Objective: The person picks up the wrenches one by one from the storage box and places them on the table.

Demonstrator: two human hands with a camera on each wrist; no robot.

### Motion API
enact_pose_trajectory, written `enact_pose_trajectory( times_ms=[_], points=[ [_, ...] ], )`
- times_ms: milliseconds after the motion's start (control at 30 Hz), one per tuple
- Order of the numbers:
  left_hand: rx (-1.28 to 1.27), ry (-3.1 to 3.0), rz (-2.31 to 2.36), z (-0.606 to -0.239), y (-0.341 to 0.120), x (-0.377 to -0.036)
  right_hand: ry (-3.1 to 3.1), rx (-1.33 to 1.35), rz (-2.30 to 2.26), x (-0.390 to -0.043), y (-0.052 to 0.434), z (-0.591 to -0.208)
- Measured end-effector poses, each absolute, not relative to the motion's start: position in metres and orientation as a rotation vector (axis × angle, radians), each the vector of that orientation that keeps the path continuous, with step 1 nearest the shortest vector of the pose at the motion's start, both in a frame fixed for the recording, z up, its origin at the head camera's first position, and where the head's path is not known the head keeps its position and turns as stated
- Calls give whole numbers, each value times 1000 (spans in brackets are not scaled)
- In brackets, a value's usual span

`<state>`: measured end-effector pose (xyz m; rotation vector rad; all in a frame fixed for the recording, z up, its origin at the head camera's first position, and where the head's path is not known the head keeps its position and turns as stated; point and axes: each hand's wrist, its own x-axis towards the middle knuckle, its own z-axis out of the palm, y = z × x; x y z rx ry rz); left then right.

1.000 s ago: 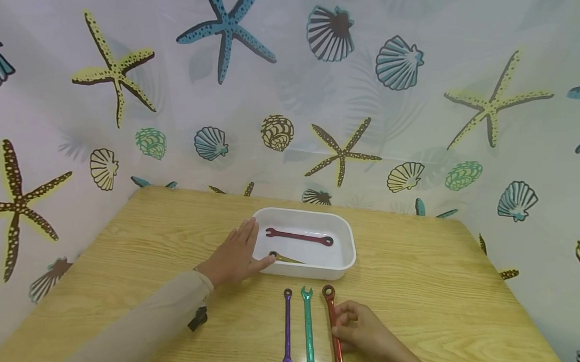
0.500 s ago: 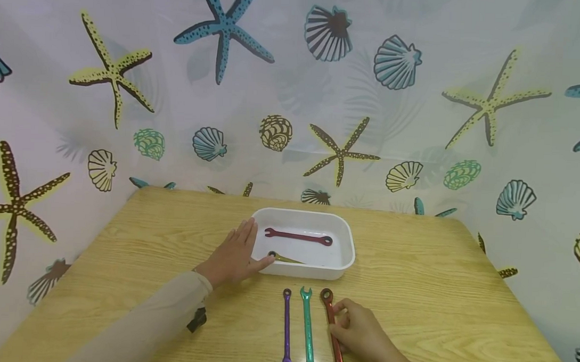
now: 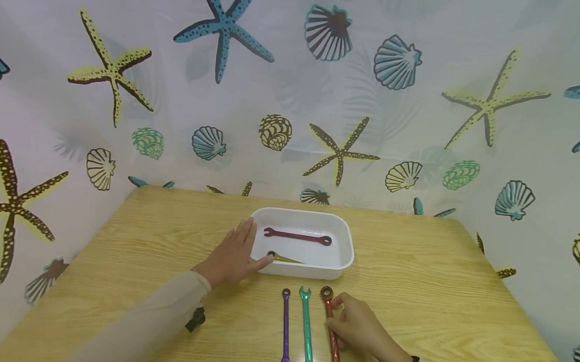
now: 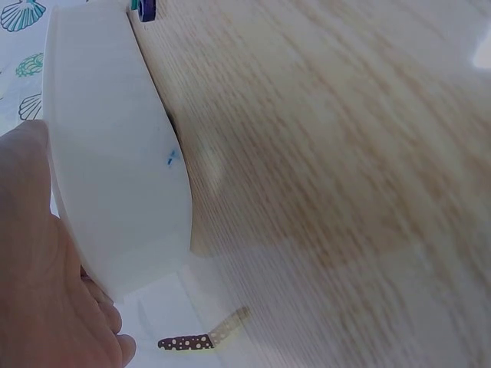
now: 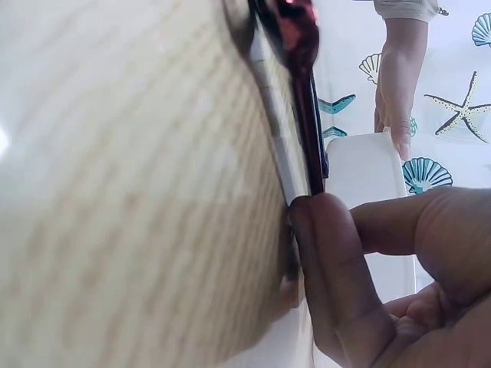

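Observation:
In the head view, my left hand (image 3: pixel 232 258) rests at the left end of a white plastic tub (image 3: pixel 306 271), fingers straight along the end and thumb over the front rim. The left wrist view shows the thumb at the rim of the tub (image 4: pixel 115 169). My right hand (image 3: pixel 360 324) pinches a red ratchet combination wrench (image 3: pixel 333 337) between thumb and fingers. The right wrist view has this wrench (image 5: pixel 304 100) running close along the tabletop. Left of it lie a green wrench (image 3: pixel 306 328) and a thinner purple wrench (image 3: pixel 286 324).
Inside the tub are a dark red wrench (image 3: pixel 297 236) and a gold wrench (image 3: pixel 287 259) partly hidden by the front wall. Everything stands on a wood-grain table (image 3: pixel 411 270). A curtain with starfish and shells (image 3: pixel 339 151) hangs behind it.
My right hand has shifted slightly left and forward along the red wrench, whose near end has swung a little left. My left hand stays at the tub.

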<state>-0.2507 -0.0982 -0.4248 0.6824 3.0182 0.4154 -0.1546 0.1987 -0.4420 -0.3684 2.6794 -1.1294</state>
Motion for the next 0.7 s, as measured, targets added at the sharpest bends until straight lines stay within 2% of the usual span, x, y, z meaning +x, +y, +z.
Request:
enact_pose_trajectory(
  times_ms=[700],
  points=[
    [680, 3025, 394, -427, -99, -253, 2697, -255, -1064, -154, 196, -440]
  ],
)
